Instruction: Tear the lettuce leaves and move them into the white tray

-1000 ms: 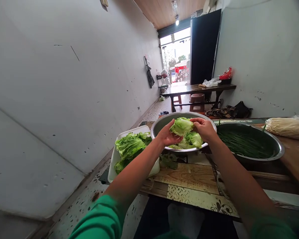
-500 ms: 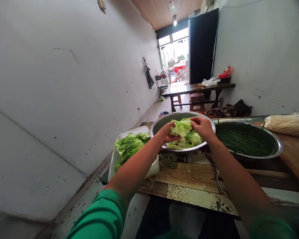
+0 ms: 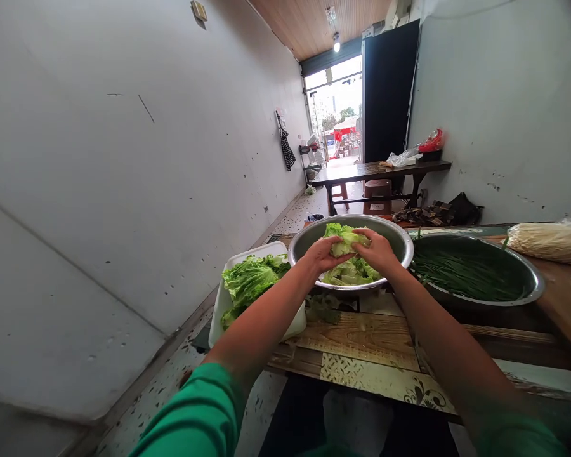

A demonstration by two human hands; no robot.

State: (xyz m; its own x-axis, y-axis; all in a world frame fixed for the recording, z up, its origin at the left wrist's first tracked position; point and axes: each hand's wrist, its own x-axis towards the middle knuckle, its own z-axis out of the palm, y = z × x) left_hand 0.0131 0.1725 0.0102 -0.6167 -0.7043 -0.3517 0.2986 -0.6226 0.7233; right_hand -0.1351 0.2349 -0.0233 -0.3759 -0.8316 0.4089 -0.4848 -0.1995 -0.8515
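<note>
Between my two hands, over a wide metal bowl, is a piece of lettuce. My left hand grips it from the left, thumb on top and fingers beneath. From the right, my right hand closes its fingers on the same piece. Loose lettuce leaves lie in the bowl below. To the left, a white plastic tub holds more leafy green lettuce, partly behind my left forearm.
A second metal bowl with long green stalks in water stands right. Beyond it lies a plastic-wrapped bundle of pale thin strands. The patterned table ends near my body. Farther off stands a dark table with stools.
My right hand has moved left and slightly down, closer to my left hand, around the lettuce piece. The camera view has shifted slightly.
</note>
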